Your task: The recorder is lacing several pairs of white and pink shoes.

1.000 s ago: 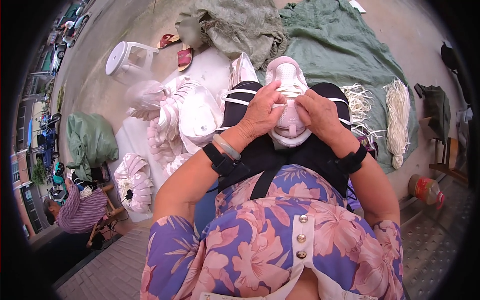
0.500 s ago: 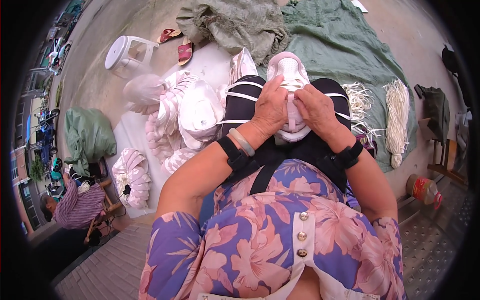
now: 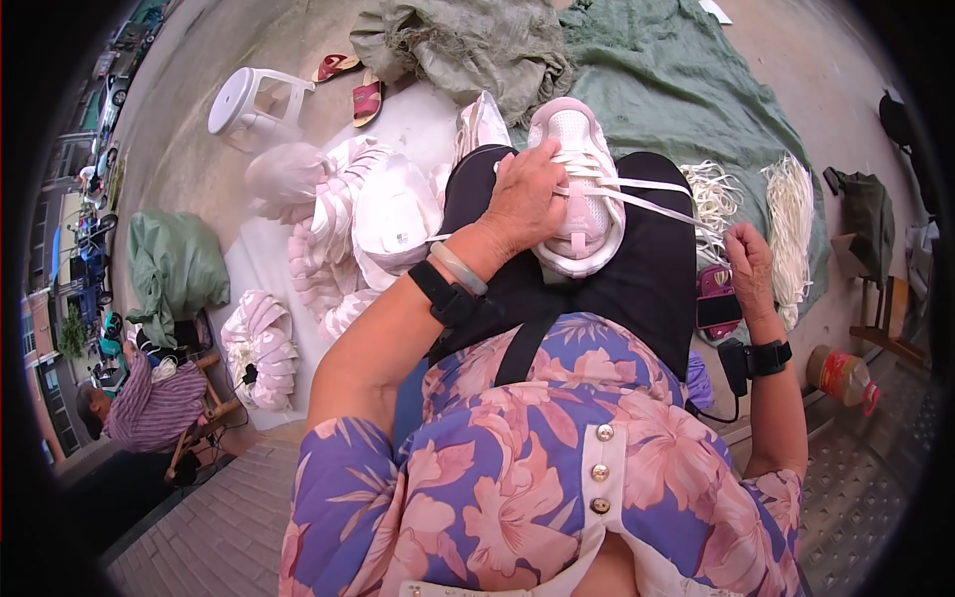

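Note:
A pale pink and white sneaker [image 3: 594, 214] rests on my lap, toe pointing away from me. My left hand [image 3: 525, 194] grips its left side, with fingertips over the lacing. White shoelace [image 3: 647, 185] crosses the tongue, and two strands stretch out to the right over my thigh. Out beyond my right knee, my right hand [image 3: 751, 261] is closed at the end of these strands. How far the lace runs inside that fist is hidden.
Left of me lie a row of pink and white shoe uppers [image 3: 343, 209] and a coiled bunch [image 3: 261, 348]. At right are loose laces [image 3: 713, 194], a lace bundle [image 3: 789, 239], a small pouch [image 3: 718, 303] and a bottle [image 3: 841, 376]. A seated person [image 3: 159, 403] is far left.
My right hand has left the shoe and moved right and toward me, drawing the lace out across my thigh. My left hand has shifted to the shoe's left side.

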A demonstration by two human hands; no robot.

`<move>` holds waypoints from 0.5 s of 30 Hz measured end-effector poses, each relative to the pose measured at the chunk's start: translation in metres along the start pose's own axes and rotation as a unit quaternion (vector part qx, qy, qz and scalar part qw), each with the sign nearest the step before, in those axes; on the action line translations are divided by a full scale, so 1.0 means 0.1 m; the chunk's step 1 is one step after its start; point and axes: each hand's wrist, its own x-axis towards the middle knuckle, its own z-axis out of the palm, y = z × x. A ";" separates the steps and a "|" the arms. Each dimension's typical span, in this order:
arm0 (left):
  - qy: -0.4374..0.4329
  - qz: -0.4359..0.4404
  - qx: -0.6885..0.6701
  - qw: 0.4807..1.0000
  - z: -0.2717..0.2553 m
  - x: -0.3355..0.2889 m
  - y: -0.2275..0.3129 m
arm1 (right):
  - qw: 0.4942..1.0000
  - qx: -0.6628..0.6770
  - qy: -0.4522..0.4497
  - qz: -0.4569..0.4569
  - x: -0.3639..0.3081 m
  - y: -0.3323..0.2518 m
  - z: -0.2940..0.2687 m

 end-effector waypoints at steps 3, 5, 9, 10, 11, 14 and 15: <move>0.008 0.013 0.069 0.998 -0.02 -0.01 0.04 | 0.998 -0.054 -0.014 0.002 -0.15 0.26 -0.16; 0.048 0.035 0.106 0.993 -0.05 -0.02 0.07 | 0.995 -0.091 -0.038 -0.024 -0.12 0.21 -0.06; 0.074 0.045 0.114 0.990 -0.15 -0.02 0.15 | 0.951 -0.178 -0.018 -0.252 0.12 -0.66 0.42; 0.093 0.049 0.096 0.990 -0.18 -0.02 0.15 | 0.952 -0.176 -0.017 -0.251 0.18 -0.78 0.55; 0.112 0.053 0.079 0.989 -0.20 -0.02 0.15 | 0.939 -0.197 -0.023 -0.280 0.23 -0.89 0.67; 0.126 0.069 0.053 0.988 -0.26 -0.01 0.16 | 0.914 -0.246 -0.034 -0.320 0.35 -0.88 0.83; 0.125 0.068 0.055 0.988 -0.26 -0.01 0.18 | 0.901 -0.275 -0.041 -0.333 0.36 -0.86 0.86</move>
